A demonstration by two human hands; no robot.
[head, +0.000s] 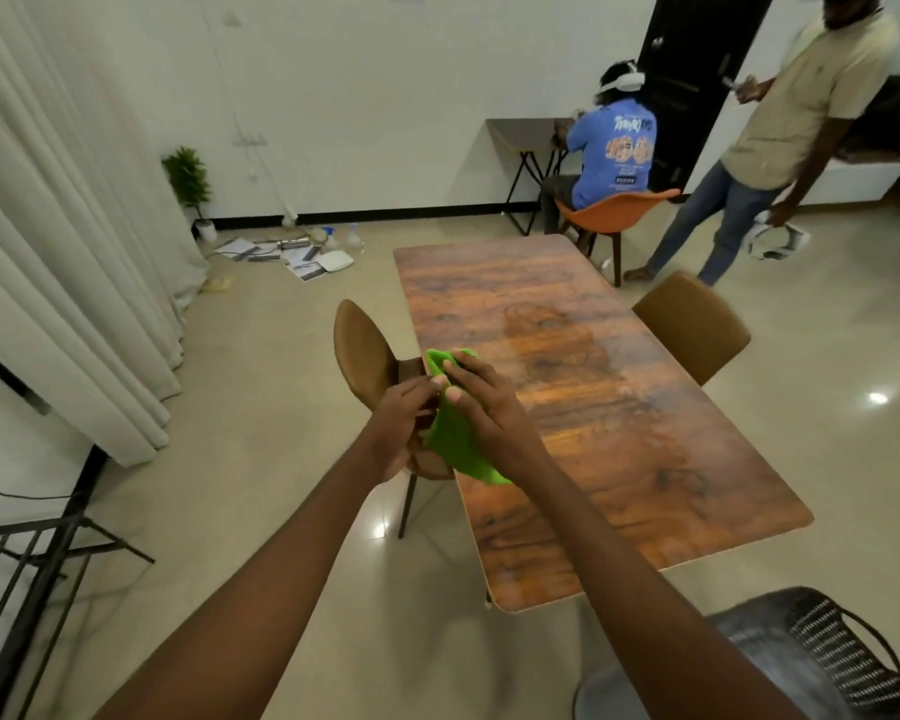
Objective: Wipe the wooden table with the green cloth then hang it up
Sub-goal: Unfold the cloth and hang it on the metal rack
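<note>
Above the left edge of a wooden table, a person's left hand and right hand meet, both closed on a green cloth bunched between them and held off the tabletop, its lower end hanging beneath the right wrist. Directly behind the hands stands a brown chair, drawn up to the table; a second brown chair sits across the tabletop to the right of the hands. Below the right forearm is a dark woven chair. Far beyond the hands, a seated person in a blue shirt occupies an orange chair, and a standing person is beside it. Far to the left, papers lie scattered on the floor near a potted plant.
</note>
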